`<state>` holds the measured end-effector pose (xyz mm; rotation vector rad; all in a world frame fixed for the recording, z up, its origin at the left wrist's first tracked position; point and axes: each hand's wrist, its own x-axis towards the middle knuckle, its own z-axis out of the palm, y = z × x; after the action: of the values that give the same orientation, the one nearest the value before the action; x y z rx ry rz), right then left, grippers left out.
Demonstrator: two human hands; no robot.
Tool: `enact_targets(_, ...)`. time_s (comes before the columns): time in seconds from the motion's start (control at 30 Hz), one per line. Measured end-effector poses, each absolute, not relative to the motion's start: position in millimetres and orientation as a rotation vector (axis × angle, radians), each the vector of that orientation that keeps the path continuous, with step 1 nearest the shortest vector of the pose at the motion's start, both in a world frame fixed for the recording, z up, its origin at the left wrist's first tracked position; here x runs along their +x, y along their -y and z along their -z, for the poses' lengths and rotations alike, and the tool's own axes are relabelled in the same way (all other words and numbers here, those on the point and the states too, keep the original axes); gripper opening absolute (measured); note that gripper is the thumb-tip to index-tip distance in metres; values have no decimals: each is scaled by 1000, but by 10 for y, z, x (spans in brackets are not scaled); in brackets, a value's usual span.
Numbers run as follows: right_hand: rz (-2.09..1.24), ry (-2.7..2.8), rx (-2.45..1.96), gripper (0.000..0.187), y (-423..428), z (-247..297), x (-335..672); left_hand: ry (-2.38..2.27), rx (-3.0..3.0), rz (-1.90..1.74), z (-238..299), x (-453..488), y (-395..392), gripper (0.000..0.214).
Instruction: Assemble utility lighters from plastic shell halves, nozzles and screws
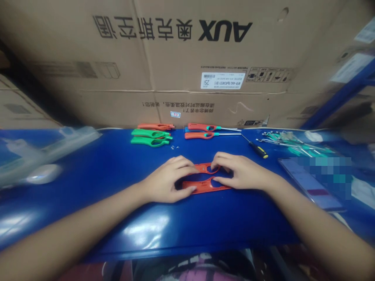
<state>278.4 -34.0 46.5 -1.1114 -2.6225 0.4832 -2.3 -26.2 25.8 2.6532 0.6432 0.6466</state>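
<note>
Two orange lighter handle halves lie side by side on the blue table, an upper half and a lower half, their hollow sides up. My left hand grips their left ends, fingers on the upper half and thumb on the lower one. At the right ends, my right hand has its fingers curled at the upper half's trigger loop, while the thumb touches the lower half near its opening. Parts of both halves are hidden under my fingers.
Green handle shells and orange handle shells lie at the back left. Beyond my hands are orange gas lighters, small screws and a screwdriver. Lighter inner parts and a phone lie right. A cardboard box stands behind.
</note>
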Motion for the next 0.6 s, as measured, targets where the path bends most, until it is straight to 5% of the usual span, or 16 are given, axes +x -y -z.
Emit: enact_targets(0.6, -494, 2647, -1102, 4, 311, -405, 2760, -706, 2735, -558, -215, -54, 201, 36)
